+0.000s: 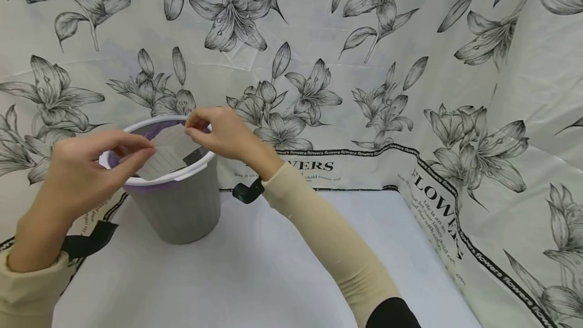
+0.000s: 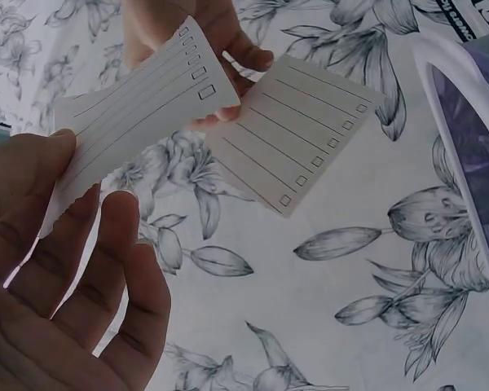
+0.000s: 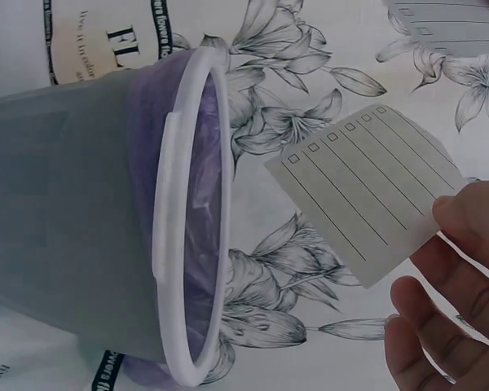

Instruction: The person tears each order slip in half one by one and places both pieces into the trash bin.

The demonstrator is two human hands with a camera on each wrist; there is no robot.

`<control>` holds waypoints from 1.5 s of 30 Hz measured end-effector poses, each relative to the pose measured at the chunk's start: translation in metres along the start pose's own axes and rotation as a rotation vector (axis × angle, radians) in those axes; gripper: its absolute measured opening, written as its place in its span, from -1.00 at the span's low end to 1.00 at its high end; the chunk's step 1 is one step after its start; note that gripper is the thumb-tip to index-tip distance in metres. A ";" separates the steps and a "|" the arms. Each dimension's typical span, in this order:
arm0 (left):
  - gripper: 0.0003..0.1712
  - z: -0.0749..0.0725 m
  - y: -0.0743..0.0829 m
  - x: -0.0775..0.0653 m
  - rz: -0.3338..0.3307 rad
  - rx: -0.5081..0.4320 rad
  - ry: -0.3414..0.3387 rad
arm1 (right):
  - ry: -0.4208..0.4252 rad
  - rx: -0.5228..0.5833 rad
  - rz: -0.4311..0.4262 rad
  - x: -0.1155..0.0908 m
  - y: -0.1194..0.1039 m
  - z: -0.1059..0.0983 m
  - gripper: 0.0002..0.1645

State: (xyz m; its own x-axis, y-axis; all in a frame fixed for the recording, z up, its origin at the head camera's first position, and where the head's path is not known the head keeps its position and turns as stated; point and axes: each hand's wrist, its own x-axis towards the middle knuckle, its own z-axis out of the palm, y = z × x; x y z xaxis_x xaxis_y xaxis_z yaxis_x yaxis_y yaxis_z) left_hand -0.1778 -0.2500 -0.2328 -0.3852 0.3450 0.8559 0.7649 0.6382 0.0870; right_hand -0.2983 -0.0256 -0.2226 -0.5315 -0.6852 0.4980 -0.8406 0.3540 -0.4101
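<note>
My left hand (image 1: 88, 171) pinches a piece of lined paper (image 2: 138, 114) with small checkboxes along one end and a ragged edge near the fingers. Between thumb and forefinger of my right hand (image 1: 223, 133) is a second lined paper piece (image 3: 367, 191), also with a row of checkboxes. The two pieces are separate in the wrist views and overlap in the head view. Both hands are at the top of a grey trash bin (image 1: 182, 216), left hand by its left rim, right hand by its far right rim. A purple liner bag (image 3: 202, 212) lines it under a white rim ring (image 3: 173, 212).
The bin stands on a white table (image 1: 273, 267), near its back left. Behind and at the right hangs a floral cloth (image 1: 309, 29) with a black printed border. Black straps (image 1: 248, 192) sit at both wrists.
</note>
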 end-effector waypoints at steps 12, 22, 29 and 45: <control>-0.80 -0.001 -0.017 0.011 -0.161 0.092 0.082 | 0.085 0.089 0.128 0.018 0.029 0.019 -0.83; -0.88 0.005 -0.056 -0.006 -0.347 0.050 0.047 | 0.089 0.095 0.182 0.015 0.043 0.036 -0.84; -0.82 0.012 -0.082 -0.022 -0.510 0.084 -0.025 | 0.099 0.050 0.187 0.014 0.050 0.047 -0.86; -0.93 0.026 -0.101 -0.039 -0.424 0.165 -0.216 | 0.076 0.031 0.190 0.017 0.058 0.060 -0.84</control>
State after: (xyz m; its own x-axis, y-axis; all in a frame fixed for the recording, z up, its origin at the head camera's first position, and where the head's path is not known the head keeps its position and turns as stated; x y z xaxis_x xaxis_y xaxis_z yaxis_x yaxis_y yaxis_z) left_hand -0.2540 -0.3098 -0.2883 -0.7556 0.1552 0.6364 0.4331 0.8472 0.3077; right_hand -0.3496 -0.0554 -0.2839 -0.6879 -0.5573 0.4650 -0.7211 0.4521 -0.5250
